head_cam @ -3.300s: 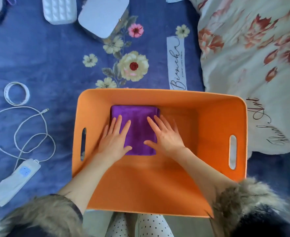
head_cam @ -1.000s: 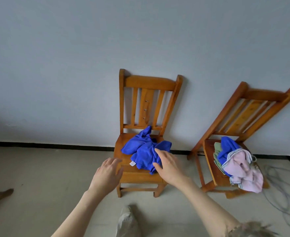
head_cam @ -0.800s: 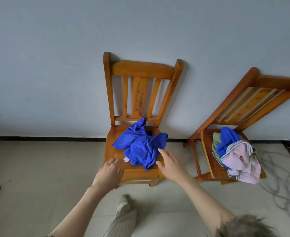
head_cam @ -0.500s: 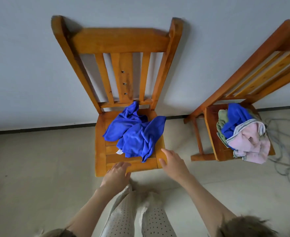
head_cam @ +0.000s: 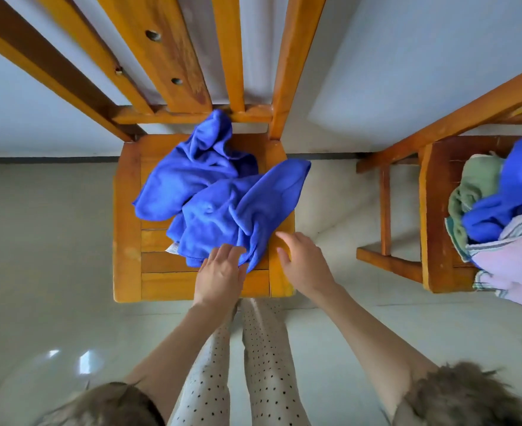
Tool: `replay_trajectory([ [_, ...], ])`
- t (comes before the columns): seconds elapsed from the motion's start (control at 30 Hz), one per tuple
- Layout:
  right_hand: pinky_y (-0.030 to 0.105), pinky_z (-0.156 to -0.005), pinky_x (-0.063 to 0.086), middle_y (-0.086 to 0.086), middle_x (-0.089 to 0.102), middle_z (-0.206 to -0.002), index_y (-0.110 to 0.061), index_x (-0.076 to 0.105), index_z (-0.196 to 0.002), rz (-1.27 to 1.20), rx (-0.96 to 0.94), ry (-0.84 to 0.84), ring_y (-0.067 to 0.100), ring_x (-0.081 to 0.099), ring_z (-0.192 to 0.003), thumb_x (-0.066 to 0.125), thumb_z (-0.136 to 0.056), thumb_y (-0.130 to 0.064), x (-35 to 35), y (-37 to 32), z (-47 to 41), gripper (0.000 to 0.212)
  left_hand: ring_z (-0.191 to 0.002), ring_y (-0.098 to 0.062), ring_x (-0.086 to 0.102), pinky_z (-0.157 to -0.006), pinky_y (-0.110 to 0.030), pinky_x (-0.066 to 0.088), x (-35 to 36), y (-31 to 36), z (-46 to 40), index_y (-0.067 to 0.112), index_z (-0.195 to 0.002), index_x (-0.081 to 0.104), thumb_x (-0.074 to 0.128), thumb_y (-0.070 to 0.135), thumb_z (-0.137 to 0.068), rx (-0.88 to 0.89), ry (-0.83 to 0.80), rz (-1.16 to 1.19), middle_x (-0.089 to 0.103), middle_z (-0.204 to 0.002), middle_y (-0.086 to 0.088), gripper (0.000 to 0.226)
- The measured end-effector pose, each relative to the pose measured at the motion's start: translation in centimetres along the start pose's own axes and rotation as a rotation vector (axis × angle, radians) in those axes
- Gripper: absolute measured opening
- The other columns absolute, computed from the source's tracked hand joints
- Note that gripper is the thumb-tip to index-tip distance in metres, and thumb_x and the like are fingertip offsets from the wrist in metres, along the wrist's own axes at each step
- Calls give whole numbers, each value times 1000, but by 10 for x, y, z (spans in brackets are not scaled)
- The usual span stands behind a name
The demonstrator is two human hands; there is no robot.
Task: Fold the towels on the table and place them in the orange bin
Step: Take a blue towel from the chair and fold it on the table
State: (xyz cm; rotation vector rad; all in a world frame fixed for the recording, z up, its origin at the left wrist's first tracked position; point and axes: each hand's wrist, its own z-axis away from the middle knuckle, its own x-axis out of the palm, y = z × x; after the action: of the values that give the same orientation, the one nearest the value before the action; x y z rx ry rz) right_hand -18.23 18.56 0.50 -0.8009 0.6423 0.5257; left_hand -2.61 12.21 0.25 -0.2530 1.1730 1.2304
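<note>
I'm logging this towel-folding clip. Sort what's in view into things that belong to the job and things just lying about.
Part of the job:
- blue towel, crumpled on the near chair's seat
- left hand, fingers on the towel's near edge
- right hand, open beside it
- pile of towels on the right chair

Just there:
- near chair
- right chair
- wall
- floor

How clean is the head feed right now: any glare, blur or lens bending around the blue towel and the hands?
Head view: even, soft daylight; crumpled blue towel sharp; wooden slat-back chair slats splay from wide-angle bending; small window glare on the pale floor; right hand fingertips slightly smeared, left hand crisp.
</note>
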Motion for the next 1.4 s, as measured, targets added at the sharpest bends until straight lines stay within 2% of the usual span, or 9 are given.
replay_trajectory([
  [0.13,43,-86,49,11,64,-112,-9,57,-123,-32,-96,87,30,59,-102,52,-93,-16,16,10,-24,31,-64,-31,59,-51,-36,50,21,9,-24,7,-83,64,90,19,-50,29,20,-149,59,-75,-9,43],
  [0.3,46,-74,52,12,63,-104,-8,62,-114,10,-207,152,32,61,-92,57,-87,-11,20,12,-35,28,-64,-30,59,-47,-33,48,27,5,-34,8,-70,62,89,16,-53,-61,1,-249,57,-71,-8,33],
  [0.5,41,-65,51,11,62,-107,-13,64,-111,136,-343,231,32,61,-90,64,-72,-17,9,0,-37,39,-77,-30,56,-66,-39,45,-1,6,-26,4,-84,62,68,11,-82,-25,48,86,59,-83,-9,9],
  [0.63,38,-68,44,3,65,-98,-18,70,-84,215,-463,298,26,61,-89,54,-73,-22,-3,-21,-36,20,-69,-9,52,-68,-20,43,-44,19,-10,7,-85,59,62,9,-86,-45,71,355,59,-76,3,3],
  [0.7,36,-70,39,0,64,-90,-18,69,-78,232,-465,330,24,61,-85,63,-72,-20,-14,-33,-35,9,-70,0,54,-64,-9,40,-73,23,-2,13,-83,56,61,6,-86,-52,114,420,57,-70,9,9],
  [0.83,33,-64,44,-2,66,-74,-17,69,-79,282,-396,400,22,63,-72,61,-77,-25,-48,-65,-18,11,-70,0,53,-66,-2,37,-146,25,7,11,-87,58,59,4,-87,16,199,425,57,-75,14,7],
  [1.0,36,-58,47,1,66,-70,-14,68,-82,282,-291,443,25,63,-65,70,-65,-14,-97,-106,15,18,-71,8,51,-67,-1,34,-242,28,27,12,-83,56,56,0,-87,153,316,363,55,-76,19,12],
  [1.2,34,-49,51,12,62,-72,-5,66,-80,220,-277,544,33,62,-59,65,-66,-4,-153,-168,59,14,-72,-6,52,-66,-7,38,-341,22,87,21,-84,55,49,21,-82,207,500,419,60,-76,13,6],
  [1.4,36,-75,47,11,58,-108,-4,58,-110,55,-187,655,30,59,-95,52,-92,-13,-193,-245,93,21,-74,5,53,-66,-4,37,-418,9,144,20,-83,55,53,0,-87,249,657,400,59,-76,14,20],
])
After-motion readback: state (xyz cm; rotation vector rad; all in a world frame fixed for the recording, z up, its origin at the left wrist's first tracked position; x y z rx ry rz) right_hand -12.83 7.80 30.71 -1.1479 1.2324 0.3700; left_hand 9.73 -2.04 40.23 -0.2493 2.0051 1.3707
